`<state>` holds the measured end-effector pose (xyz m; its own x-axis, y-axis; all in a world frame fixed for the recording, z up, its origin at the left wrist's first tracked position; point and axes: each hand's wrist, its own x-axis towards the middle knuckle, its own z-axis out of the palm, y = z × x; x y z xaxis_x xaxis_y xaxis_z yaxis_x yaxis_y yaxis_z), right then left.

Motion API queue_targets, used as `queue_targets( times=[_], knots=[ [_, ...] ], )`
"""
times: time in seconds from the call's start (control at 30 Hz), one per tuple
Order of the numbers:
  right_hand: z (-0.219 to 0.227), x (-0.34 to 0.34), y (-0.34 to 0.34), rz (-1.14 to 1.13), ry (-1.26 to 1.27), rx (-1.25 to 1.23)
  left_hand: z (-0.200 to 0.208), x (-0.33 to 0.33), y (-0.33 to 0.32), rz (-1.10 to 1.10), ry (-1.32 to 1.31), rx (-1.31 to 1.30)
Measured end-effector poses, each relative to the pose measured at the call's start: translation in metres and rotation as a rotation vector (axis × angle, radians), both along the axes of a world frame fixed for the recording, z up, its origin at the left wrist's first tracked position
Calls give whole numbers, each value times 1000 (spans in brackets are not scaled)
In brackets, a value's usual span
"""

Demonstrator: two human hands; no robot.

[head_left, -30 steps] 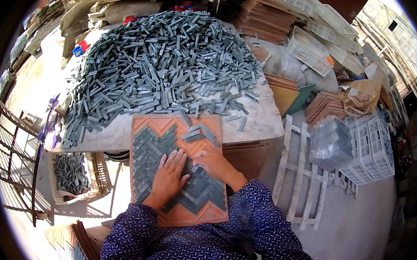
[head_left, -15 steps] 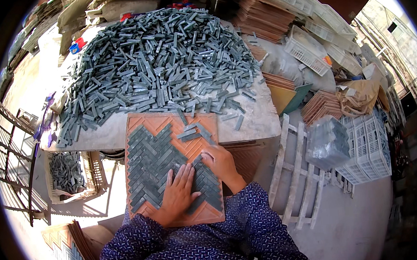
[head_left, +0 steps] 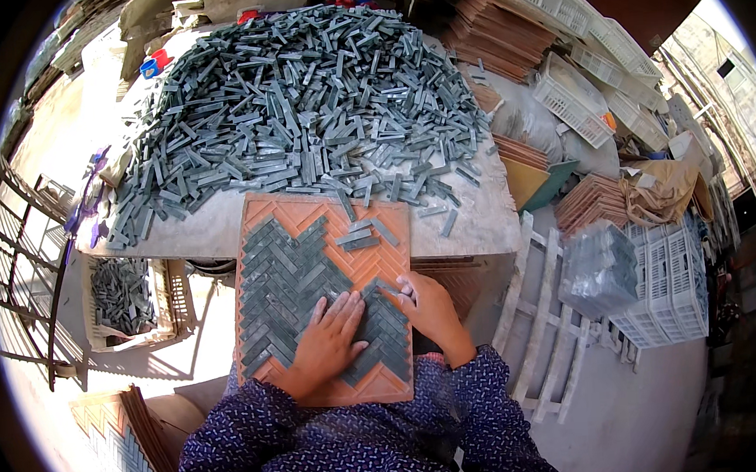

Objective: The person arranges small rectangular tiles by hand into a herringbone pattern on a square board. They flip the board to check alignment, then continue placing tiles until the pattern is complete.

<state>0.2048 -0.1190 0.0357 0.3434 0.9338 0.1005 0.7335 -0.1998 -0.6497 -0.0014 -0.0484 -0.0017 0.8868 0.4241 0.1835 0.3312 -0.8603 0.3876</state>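
Note:
An orange moulded tray (head_left: 396,371) with a zigzag relief lies before me, its far end on the table. Dark green stone strips (head_left: 280,278) fill much of it in a herringbone pattern. Flat on these strips, fingers stretched, rests my left hand (head_left: 328,340). My right hand (head_left: 434,311) is at the tray's right side, its bent fingers closed at the end of a stone strip (head_left: 386,286); the fingertips partly cover it. Beyond the hands, several loose strips (head_left: 356,236) lie on bare orange grooves.
A large heap of stone strips (head_left: 290,102) covers the pale table (head_left: 491,219). At left below it stands a crate of strips (head_left: 96,339). Stacked trays (head_left: 137,419) stand at lower left. To the right are a pale wooden frame (head_left: 525,340), a plastic-wrapped bundle (head_left: 597,260) and white crates (head_left: 670,277).
My right hand has drawn slightly nearer and to the right along the laid strips. My left hand stays flat on the pattern. The whole view has shifted a little.

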Motion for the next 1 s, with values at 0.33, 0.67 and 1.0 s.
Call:
queue_targets(
  times=[0.33,0.67,1.0],
  knots=[
    [-24,-13,-8,-26,-168,113,-5,2,2,2,4,0],
    [-25,-13,-1,-45,-173,133,-8,0,3,13,14,-27],
    [-9,7,26,82,-120,32,-7,-4,2,27,17,-15]
  ],
)
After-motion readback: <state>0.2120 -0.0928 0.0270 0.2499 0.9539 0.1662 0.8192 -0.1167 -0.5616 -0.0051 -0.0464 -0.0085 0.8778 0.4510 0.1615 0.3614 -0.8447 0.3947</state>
